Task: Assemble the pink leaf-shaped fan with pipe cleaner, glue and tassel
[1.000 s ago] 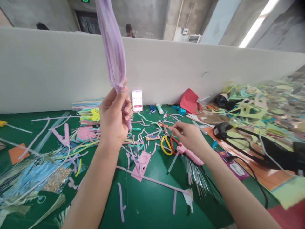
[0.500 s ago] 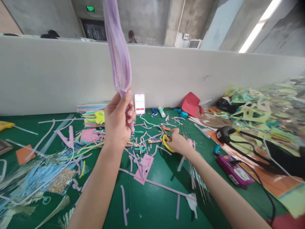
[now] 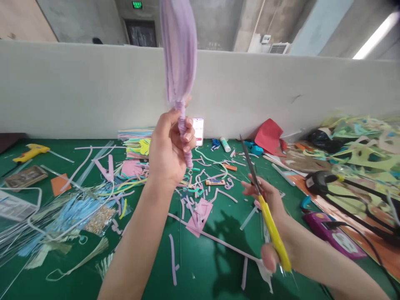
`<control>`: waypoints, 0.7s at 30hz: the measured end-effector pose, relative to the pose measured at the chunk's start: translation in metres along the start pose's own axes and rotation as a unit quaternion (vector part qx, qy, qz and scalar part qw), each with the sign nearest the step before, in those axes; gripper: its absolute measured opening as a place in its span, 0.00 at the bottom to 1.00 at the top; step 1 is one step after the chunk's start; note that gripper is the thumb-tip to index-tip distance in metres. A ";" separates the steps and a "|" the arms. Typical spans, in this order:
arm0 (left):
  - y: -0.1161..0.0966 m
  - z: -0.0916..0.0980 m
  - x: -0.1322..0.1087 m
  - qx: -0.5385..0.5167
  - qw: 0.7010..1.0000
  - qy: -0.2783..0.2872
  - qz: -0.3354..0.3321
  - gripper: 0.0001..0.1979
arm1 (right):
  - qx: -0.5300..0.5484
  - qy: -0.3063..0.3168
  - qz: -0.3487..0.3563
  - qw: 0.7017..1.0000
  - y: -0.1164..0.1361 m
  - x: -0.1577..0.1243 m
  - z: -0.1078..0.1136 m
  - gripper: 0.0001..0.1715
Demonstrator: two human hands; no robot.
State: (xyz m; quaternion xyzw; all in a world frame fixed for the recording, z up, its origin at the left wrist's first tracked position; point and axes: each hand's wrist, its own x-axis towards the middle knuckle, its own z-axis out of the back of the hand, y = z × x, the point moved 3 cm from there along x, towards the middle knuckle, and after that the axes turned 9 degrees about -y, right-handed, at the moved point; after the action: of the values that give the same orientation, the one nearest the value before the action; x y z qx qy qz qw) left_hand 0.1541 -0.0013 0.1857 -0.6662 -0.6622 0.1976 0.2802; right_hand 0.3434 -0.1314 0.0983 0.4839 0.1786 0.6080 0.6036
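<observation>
My left hand (image 3: 170, 152) is closed around the thin, wrapped stem of a lilac pipe-cleaner bundle (image 3: 180, 54). The bundle stands upright, widens above my fingers and runs out of the picture at the top. A small metal ring (image 3: 190, 173) dangles from the stem's lower end. In my right hand (image 3: 275, 208) is a pair of yellow-handled scissors (image 3: 271, 227), blades pointing up and away to the left. My thumb is at the handle and some fingertips stretch out beyond the blades. Below, lilac pipe-cleaner pieces (image 3: 215, 239) and a pink card (image 3: 203, 212) lie on the green table.
On the left are a yellow glue gun (image 3: 33, 153), blue tassels (image 3: 70, 208) and a bag of small beads (image 3: 100, 221). A phone (image 3: 198, 131) leans on the white partition (image 3: 93, 91). A purple box with a cable (image 3: 334, 235) and paper scraps (image 3: 368, 141) fill the right.
My right hand has lifted the scissors off the table and brought them closer. My left hand has turned the lilac bundle, showing more of its stem. The view has shifted left.
</observation>
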 end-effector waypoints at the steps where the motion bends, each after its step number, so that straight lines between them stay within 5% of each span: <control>1: -0.001 0.000 -0.001 -0.005 1.000 0.004 0.007 0.15 | -0.070 0.027 0.022 0.997 0.003 -0.006 0.001 0.57; 3: -0.002 -0.001 -0.002 -0.014 1.000 0.011 0.024 0.17 | -0.191 0.033 0.080 0.978 0.008 -0.013 0.006 0.36; 5: -0.003 -0.002 -0.002 -0.019 0.999 0.013 0.039 0.17 | -0.279 -0.050 0.159 0.946 0.015 -0.015 0.013 0.23; 8: -0.002 -0.002 -0.002 -0.029 0.998 0.014 0.047 0.17 | -0.381 -0.196 0.254 0.867 0.023 -0.016 0.022 0.28; 10: -0.001 -0.003 -0.002 -0.038 0.998 0.025 0.049 0.16 | -0.424 -0.223 0.290 0.828 0.026 -0.015 0.023 0.32; 21: 0.008 -0.007 -0.004 -0.045 0.996 0.021 0.075 0.19 | -0.449 -0.195 0.398 0.776 0.039 0.000 0.016 0.33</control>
State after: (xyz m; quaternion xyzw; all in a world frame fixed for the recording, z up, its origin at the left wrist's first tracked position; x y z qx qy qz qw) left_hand 0.1647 -0.0057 0.1853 -0.7302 -0.6125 0.1737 0.2481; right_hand 0.3340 -0.1449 0.1372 0.2939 -0.4449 0.6974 0.4788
